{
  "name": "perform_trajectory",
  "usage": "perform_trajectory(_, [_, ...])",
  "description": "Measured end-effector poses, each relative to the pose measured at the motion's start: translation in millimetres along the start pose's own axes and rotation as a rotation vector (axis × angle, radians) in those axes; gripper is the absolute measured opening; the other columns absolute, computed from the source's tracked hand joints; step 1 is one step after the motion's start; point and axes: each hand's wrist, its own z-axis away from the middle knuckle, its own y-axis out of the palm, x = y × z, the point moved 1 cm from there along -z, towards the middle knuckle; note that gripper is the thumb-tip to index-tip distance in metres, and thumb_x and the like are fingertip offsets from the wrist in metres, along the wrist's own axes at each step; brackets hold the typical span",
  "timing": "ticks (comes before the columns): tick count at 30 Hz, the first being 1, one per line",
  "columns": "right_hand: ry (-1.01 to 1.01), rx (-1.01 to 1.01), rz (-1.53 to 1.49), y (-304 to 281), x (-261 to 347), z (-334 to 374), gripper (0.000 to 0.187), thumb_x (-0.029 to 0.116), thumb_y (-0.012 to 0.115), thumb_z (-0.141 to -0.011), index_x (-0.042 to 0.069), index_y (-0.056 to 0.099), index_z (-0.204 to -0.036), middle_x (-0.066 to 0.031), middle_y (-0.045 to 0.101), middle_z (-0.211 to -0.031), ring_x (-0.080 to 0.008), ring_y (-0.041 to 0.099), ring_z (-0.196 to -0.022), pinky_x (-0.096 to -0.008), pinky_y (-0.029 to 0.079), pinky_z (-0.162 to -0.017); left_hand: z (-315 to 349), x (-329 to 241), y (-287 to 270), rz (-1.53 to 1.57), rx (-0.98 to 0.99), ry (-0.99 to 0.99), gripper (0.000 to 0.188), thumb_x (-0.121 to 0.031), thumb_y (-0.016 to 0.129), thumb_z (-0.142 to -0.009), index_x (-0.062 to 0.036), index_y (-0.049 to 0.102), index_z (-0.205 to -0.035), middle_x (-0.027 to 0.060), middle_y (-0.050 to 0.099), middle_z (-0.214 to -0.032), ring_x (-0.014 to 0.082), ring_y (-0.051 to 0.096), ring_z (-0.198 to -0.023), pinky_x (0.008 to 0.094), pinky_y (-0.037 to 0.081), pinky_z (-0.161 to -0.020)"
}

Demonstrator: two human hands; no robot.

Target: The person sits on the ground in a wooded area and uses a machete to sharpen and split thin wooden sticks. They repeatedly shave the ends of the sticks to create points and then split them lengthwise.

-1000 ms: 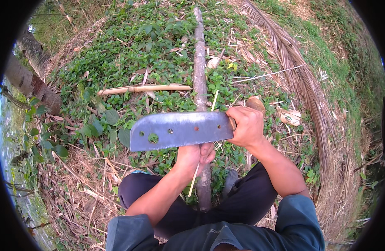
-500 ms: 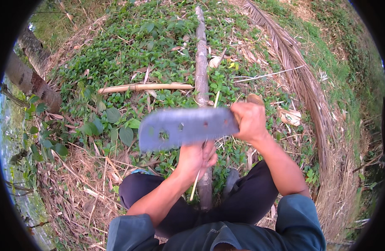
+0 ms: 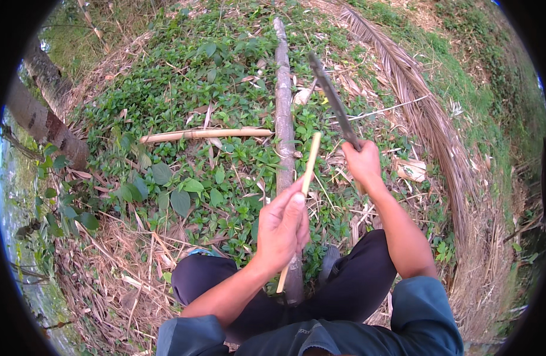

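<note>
Strip in the left hand, knife raised in the right

At the far left a trunk leans in over dry litter and leaves. To its right, among low green plants, a cane lies crosswise, its right end just beside the pole.

The left hand is near, above the person's lap, grasping the strip: the thumb lies along it and the fingers curl behind. The strip slants through the grip, its far end rising to the right of the pole and its near end coming out below the palm. A firm pinch with the thumb tucked in seems best, since the fingertips are the part nearest the length that sticks out. Keeping that length steady should matter more than squeezing hard.

The pole runs from far to near down the middle, its near end between the bent legs. It could serve as a firm rest under the strip, sparing the knees from stray strokes.

Right of it the knife points far and slightly left, blade seen nearly edge-on and apart from the strip. Which way its sharp side faces I cannot tell. The right hand is clenched round the handle. Short, controlled strokes directed away from the left hand would be safest.

Farthest right, a dry frond curves along the ground, well apart from the blade.
</note>
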Motion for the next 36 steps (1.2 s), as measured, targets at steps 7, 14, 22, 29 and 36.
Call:
perform_trajectory(7, [0.115,0.360,-0.665,7.4,11.5,33.4,0.020,0.019,0.062,-0.089,0.003,0.056,-0.078,-0.0020,0.052,-0.061,-0.0115,0.048,-0.050,-0.0287,0.040,-0.048,-31.3,20.9,-34.0,-0.085,-0.119,0.083,0.021,-0.025,0.043,-0.109,-0.0066,0.047,-0.117,0.0199,0.068,-0.120,0.0236,0.066,-0.104,0.0379,0.048,-0.095])
perform_trajectory(14, [0.156,0.493,-0.548,16.6,11.6,38.1,0.024,0.024,0.067,-0.091,0.001,0.064,-0.085,-0.0017,0.055,-0.066,-0.0094,0.049,-0.052,-0.0275,0.040,-0.048,-45.0,7.1,-48.1,-0.177,-0.223,0.329,0.017,-0.021,0.046,-0.107,-0.0117,0.047,-0.122,0.0199,0.055,-0.142,0.0212,0.052,-0.128,0.0379,0.041,-0.105])
perform_trajectory(22, [0.398,0.660,-0.722,14.7,30.7,54.0,0.046,0.044,0.075,-0.088,0.000,0.063,-0.090,0.0003,0.050,-0.058,-0.0097,0.047,-0.048,-0.0263,0.041,-0.048,-40.9,5.3,-28.9,-0.802,-0.087,0.748,0.023,0.007,0.067,-0.087,-0.0067,0.068,-0.105,0.0046,0.056,-0.086,0.0167,0.055,-0.083,0.0290,0.046,-0.074])
perform_trajectory(29, [0.349,0.778,-0.968,16.7,28.3,49.4,0.015,0.017,0.073,-0.088,0.005,0.065,-0.091,0.0039,0.050,-0.061,-0.0087,0.049,-0.054,-0.0256,0.039,-0.051,-38.8,16.3,-18.3,-1.018,0.230,0.785,0.029,0.007,0.074,-0.074,-0.0070,0.071,-0.099,0.0072,0.061,-0.095,0.0261,0.064,-0.088,0.0366,0.053,-0.074])
perform_trajectory(36, [0.325,0.544,-1.036,14.3,28.3,43.1,0.015,0.015,0.074,-0.088,0.003,0.066,-0.092,0.0032,0.052,-0.063,-0.0094,0.050,-0.054,-0.0257,0.041,-0.052,-40.9,22.8,-27.0,-0.285,0.080,0.204,0.035,-0.009,0.054,-0.101,-0.0005,0.046,-0.134,0.0119,0.062,-0.106,0.0218,0.066,-0.086,0.0311,0.057,-0.073])
